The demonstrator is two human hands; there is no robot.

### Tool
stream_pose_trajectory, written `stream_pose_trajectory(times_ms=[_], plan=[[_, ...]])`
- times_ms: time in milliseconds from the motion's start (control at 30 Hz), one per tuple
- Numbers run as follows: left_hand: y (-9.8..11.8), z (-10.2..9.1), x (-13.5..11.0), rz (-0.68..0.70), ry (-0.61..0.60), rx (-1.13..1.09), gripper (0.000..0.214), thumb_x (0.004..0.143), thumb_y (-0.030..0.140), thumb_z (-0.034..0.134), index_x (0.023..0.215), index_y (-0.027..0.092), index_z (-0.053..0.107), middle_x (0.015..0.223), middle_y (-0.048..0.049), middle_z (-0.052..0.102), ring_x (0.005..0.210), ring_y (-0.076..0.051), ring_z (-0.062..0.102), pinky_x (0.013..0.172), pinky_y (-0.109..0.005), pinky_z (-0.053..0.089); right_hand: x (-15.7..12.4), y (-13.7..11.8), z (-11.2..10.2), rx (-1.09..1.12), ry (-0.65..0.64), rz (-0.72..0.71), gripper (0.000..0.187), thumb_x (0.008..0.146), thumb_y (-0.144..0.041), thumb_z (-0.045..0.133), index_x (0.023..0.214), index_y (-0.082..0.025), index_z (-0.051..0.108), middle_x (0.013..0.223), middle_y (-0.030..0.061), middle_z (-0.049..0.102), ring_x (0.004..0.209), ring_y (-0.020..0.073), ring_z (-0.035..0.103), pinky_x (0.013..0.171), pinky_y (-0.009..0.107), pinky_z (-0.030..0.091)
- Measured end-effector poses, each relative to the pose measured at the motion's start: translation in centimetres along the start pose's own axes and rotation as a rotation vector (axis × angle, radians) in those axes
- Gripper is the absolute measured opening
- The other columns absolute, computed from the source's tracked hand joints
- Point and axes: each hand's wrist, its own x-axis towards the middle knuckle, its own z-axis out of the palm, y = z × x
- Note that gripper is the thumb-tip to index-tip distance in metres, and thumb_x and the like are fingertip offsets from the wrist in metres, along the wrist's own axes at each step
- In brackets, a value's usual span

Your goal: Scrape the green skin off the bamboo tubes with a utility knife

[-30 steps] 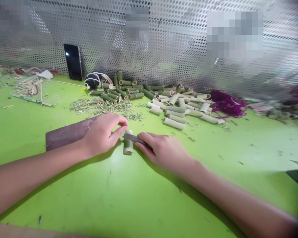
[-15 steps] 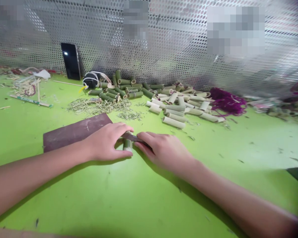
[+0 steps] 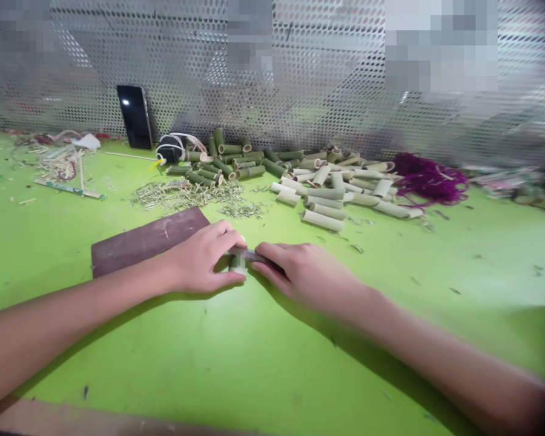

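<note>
My left hand (image 3: pixel 211 257) is closed around a short green bamboo tube (image 3: pixel 237 264), thumb at its near end and fingers at the far end. Part of the tube is hidden by the fingers. In my right hand (image 3: pixel 300 266) I grip a knife (image 3: pixel 251 255), its dark handle mostly covered by the fist. The narrow grey blade lies across the tube, its tip close to my left fingers. Behind my left forearm a brown sheet that looks like sandpaper (image 3: pixel 149 238) rests flat on the table.
Green bamboo tubes (image 3: pixel 229 160) and pale scraped ones (image 3: pixel 323 220) lie in a pile at the back, beside bamboo shavings (image 3: pixel 188 197) and purple cord (image 3: pixel 429 178). A phone (image 3: pixel 135 118) leans on the perforated metal panel (image 3: pixel 327 91). The table (image 3: pixel 236 357) is green.
The camera view has shifted slightly, so the scene sits a little further right. Both hands keep the same hold on the bamboo tube and knife, with only slight movement of the blade.
</note>
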Motion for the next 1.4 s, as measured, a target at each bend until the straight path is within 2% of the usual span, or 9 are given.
stream_pose_trajectory(times_ms=[200, 467, 633, 733, 833, 1033, 1100, 1200, 1400], plan=[[0.2, -0.1, -0.2, 0.016, 0.003, -0.027, 0.032, 0.093, 0.042, 0.069, 0.117, 0.022, 0.064, 0.113, -0.0081, 0.058, 0.11, -0.028, 0.063, 0.095, -0.048, 0.055, -1.0, 0.4, -0.4, 0.057, -0.045, 0.005, 0.028, 0.106, -0.037, 0.047, 0.097, -0.021, 0.068, 0.074, 0.0032, 0.071, 0.055, 0.0149, 0.056, 0.054, 0.027, 0.034], [0.3, 0.1, 0.1, -0.014, 0.012, -0.008, 0.032, 0.09, 0.044, 0.072, 0.11, 0.02, 0.062, 0.109, -0.0083, 0.057, 0.105, -0.029, 0.062, 0.09, -0.047, 0.056, -0.3, -0.2, 0.6, -0.001, 0.023, 0.008, 0.026, 0.107, -0.036, 0.047, 0.099, -0.021, 0.067, 0.078, 0.0029, 0.072, 0.058, 0.0151, 0.059, 0.056, 0.027, 0.034], [0.4, 0.0, 0.0, 0.021, -0.018, -0.017, 0.023, 0.093, 0.039, 0.07, 0.105, 0.02, 0.065, 0.106, -0.0077, 0.054, 0.105, -0.028, 0.061, 0.089, -0.045, 0.055, -0.2, 0.3, 0.0, 0.072, -0.036, -0.034, 0.028, 0.107, -0.037, 0.046, 0.097, -0.021, 0.068, 0.075, 0.0028, 0.071, 0.056, 0.0146, 0.058, 0.055, 0.028, 0.037], [0.3, 0.0, 0.0, 0.036, -0.021, -0.018, 0.025, 0.095, 0.039, 0.068, 0.113, 0.022, 0.069, 0.11, -0.009, 0.054, 0.108, -0.028, 0.061, 0.093, -0.046, 0.055, -0.5, 1.0, -0.4, 0.145, -0.097, -0.032, 0.035, 0.107, -0.043, 0.045, 0.095, -0.021, 0.069, 0.073, 0.0029, 0.071, 0.055, 0.015, 0.059, 0.054, 0.028, 0.039], [0.3, 0.1, -0.1, 0.043, -0.01, -0.015, 0.03, 0.095, 0.04, 0.068, 0.119, 0.023, 0.07, 0.114, -0.01, 0.057, 0.11, -0.028, 0.062, 0.097, -0.047, 0.054, -0.8, 1.5, -0.5, 0.139, -0.097, -0.04, 0.038, 0.107, -0.045, 0.043, 0.098, -0.021, 0.071, 0.073, 0.0039, 0.072, 0.055, 0.0153, 0.06, 0.053, 0.028, 0.039], [0.2, 0.0, -0.2, 0.023, 0.058, -0.051, 0.035, 0.095, 0.05, 0.067, 0.116, 0.023, 0.074, 0.134, -0.0137, 0.065, 0.116, -0.032, 0.067, 0.097, -0.049, 0.056, -0.9, 1.4, -0.3, 0.089, -0.091, -0.042, 0.035, 0.108, -0.043, 0.043, 0.099, -0.022, 0.07, 0.076, 0.0035, 0.073, 0.057, 0.0159, 0.061, 0.054, 0.028, 0.039], [0.0, -0.1, -0.3, 0.05, 0.107, -0.052, 0.029, 0.099, 0.046, 0.063, 0.113, 0.024, 0.076, 0.137, -0.0135, 0.066, 0.119, -0.032, 0.067, 0.099, -0.049, 0.055, -0.9, 1.2, -0.3, 0.083, -0.089, -0.04, 0.033, 0.108, -0.041, 0.044, 0.1, -0.022, 0.07, 0.077, 0.0036, 0.074, 0.058, 0.016, 0.062, 0.054, 0.028, 0.039], [-0.2, -0.2, -0.3, 0.12, 0.182, -0.034, 0.021, 0.102, 0.035, 0.06, 0.103, 0.023, 0.077, 0.125, -0.0109, 0.072, 0.113, -0.027, 0.068, 0.097, -0.044, 0.054, -0.9, 1.1, -0.4, 0.082, -0.09, -0.027, 0.03, 0.107, -0.038, 0.045, 0.1, -0.022, 0.07, 0.077, 0.0032, 0.073, 0.057, 0.0154, 0.061, 0.054, 0.027, 0.039], [0.0, -0.2, -0.4, 0.262, 0.249, 0.038, 0.017, 0.104, 0.028, 0.058, 0.097, 0.022, 0.073, 0.101, -0.0061, 0.074, 0.092, -0.021, 0.067, 0.085, -0.037, 0.051, -0.9, 0.9, -0.4, 0.065, -0.087, -0.029, 0.027, 0.106, -0.036, 0.047, 0.099, -0.022, 0.069, 0.075, 0.0027, 0.071, 0.055, 0.0148, 0.059, 0.052, 0.027, 0.036]])
